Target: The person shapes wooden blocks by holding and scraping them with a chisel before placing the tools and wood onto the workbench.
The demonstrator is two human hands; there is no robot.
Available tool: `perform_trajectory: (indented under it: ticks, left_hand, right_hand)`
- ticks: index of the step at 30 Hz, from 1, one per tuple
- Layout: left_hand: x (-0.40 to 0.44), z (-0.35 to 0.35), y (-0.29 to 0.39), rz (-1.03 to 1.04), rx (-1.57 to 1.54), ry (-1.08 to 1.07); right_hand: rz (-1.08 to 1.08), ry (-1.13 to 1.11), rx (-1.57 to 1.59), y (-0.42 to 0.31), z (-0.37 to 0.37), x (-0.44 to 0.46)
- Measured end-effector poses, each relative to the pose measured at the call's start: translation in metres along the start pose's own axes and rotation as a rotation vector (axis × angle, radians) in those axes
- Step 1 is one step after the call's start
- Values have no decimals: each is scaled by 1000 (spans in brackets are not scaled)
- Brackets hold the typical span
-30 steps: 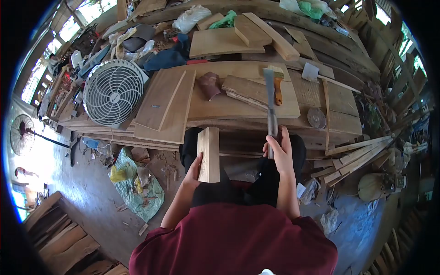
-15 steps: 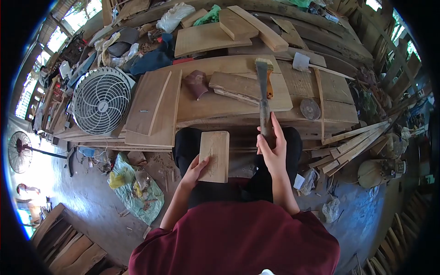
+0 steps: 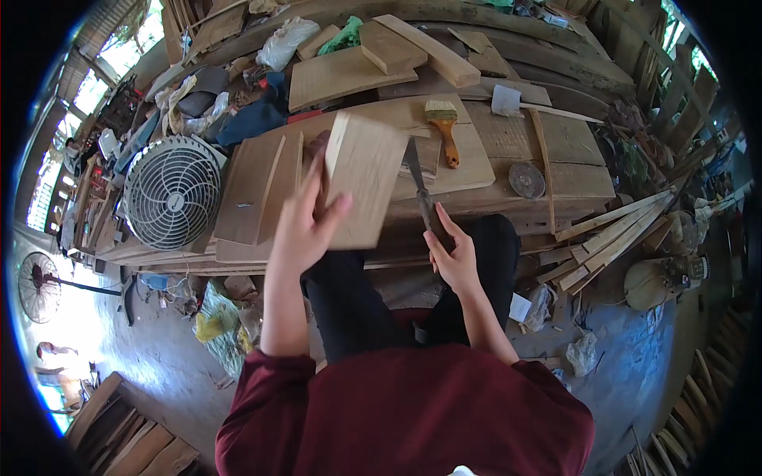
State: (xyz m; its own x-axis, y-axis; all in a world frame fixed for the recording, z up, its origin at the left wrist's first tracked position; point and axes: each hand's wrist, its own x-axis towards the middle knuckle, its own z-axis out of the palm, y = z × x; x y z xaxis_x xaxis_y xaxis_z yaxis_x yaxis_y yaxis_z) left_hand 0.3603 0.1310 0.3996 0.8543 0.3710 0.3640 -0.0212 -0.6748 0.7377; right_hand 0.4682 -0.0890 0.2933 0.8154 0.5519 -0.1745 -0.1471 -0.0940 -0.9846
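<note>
In the head view, the left hand (image 3: 304, 220) has lifted the wooden block (image 3: 367, 178) from above the lap to before the counter's (image 3: 583, 184) near edge, its grip pinching the block between thumb and fingers. The right hand (image 3: 454, 258), wrapped around the flat-bladed tool (image 3: 424, 192), has tipped it toward the block; the two now seem close enough to be worked together. Motion blurs the block, which partly hides a brown folded piece (image 3: 319, 143); whether blade meets wood, I cannot tell.

Block (image 3: 363, 184) and bladed tool (image 3: 421, 179) in hands (image 3: 302, 226)
</note>
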Motion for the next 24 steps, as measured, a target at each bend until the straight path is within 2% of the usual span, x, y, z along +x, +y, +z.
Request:
perform_trajectory:
  ticks: [1,2,4,5,6,8,10,11,13,14,15,17,19,21,24]
  left_hand:
    - [20,-3,19,231,196,140]
    - [35,-7,44,230,331,183]
    - [61,9,61,194,412,225]
    - [74,17,65,155,492,269]
    - [89,30,53,182,612,197]
    - [112,59,13,214,729,119]
    - [125,73,-5,295,837,-177]
    - [131,73,-6,305,836,-171]
    - [139,58,21,291,793,-71]
    - [140,52,38,265,775,2]
    - [139,50,47,267,777,-3]
    - [134,50,55,296,632,259]
    - [131,72,23,312,707,286]
    - [133,89,-1,309,909,-141]
    - [151,72,6,348,885,-161]
  right_hand:
    - [-2,2,4,0,1,0]
    - [-2,10,10,0,2,0]
    - [0,19,14,5,5,1]
    - [-130,58,-15,12,7,4]
    - [-260,98,-44,15,8,6]
    - [-258,123,-81,12,11,5]
    - [-276,144,-181,3,9,6]
    - [-285,151,-182,2,8,7]
    - [-247,130,-110,1,6,7]
    - [-433,185,-153,20,8,17]
    - [-430,188,-149,16,8,16]
    - [-319,139,-118,8,6,11]
    - [-262,123,-137,-1,3,8]
    - [-213,111,-157,-2,2,7]
    - [-358,155,-203,-1,1,8]
